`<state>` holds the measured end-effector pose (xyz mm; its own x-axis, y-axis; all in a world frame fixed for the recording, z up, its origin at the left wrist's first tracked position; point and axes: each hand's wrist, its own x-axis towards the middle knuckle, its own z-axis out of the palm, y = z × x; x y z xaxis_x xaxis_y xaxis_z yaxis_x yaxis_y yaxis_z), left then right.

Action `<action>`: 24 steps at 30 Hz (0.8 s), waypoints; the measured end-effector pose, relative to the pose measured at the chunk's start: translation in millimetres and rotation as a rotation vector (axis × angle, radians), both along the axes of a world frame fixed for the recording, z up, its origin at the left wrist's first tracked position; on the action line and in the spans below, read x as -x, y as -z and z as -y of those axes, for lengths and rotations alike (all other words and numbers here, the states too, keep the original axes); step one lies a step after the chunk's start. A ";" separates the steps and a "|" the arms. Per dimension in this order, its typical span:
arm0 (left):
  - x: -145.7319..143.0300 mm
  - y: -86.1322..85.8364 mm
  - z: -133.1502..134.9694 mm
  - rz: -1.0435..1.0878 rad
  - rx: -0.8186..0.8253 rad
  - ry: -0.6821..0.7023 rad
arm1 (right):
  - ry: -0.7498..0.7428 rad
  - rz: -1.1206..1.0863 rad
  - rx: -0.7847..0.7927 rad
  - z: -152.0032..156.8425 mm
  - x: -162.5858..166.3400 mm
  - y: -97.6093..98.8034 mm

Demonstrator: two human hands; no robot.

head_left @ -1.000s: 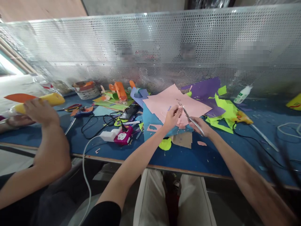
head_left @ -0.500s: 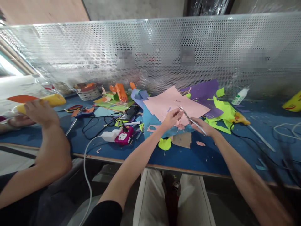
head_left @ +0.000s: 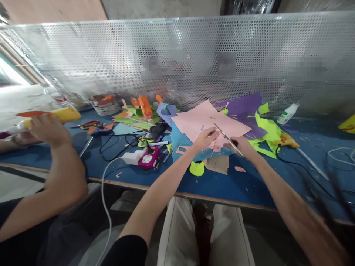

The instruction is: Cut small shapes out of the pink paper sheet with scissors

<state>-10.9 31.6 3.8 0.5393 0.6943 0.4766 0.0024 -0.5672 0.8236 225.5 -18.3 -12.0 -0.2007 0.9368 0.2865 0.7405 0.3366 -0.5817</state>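
My right hand [head_left: 241, 147] is closed round the handles of silver scissors [head_left: 226, 137], whose blades point up and left. My left hand [head_left: 205, 137] pinches a small pink paper piece [head_left: 215, 145] just left of the blades. Both hands hover over a large pink sheet [head_left: 199, 122] that lies on a blue sheet [head_left: 177, 142] on the blue table [head_left: 238, 188].
A co-worker's hand [head_left: 47, 129] at the left holds a yellow roll [head_left: 65, 114]. Purple [head_left: 244, 105] and lime paper scraps [head_left: 266, 131], a glue bottle [head_left: 287, 112], a glue gun [head_left: 287, 140], cables [head_left: 116, 142], a pink charger [head_left: 148, 161] and a basket [head_left: 105, 105] lie about. A perforated metal screen [head_left: 177, 55] closes the back.
Both hands have sunk slightly toward the table with the scissors and the pink piece. The co-worker's hand has barely shifted.
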 end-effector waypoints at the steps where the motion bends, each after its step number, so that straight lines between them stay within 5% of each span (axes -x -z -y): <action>1: -0.1 -1.6 2.0 -0.025 -0.042 -0.002 | 0.100 -0.004 -0.053 -2.9 -0.7 0.9; 7: -2.1 -7.2 11.5 -0.249 -0.247 -0.060 | 0.551 -0.384 -0.366 -21.9 -11.8 7.0; 11: -1.9 -1.6 7.7 -0.411 -0.437 -0.117 | 0.471 -0.944 -0.429 -26.1 -18.7 3.1; 15: -0.1 4.3 3.0 -0.515 -0.441 -0.091 | 0.269 -1.361 -0.186 -21.7 -19.3 -5.7; 24: 5.2 13.4 -5.1 -0.689 -0.328 0.046 | 0.270 -1.345 -0.313 -16.0 -13.4 -7.0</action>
<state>-16.1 36.7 -9.7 0.8142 0.5450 0.2002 0.4251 -0.7944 0.4338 238.9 -2.4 -5.0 0.5633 0.7643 0.3140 -0.2524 0.5210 -0.8153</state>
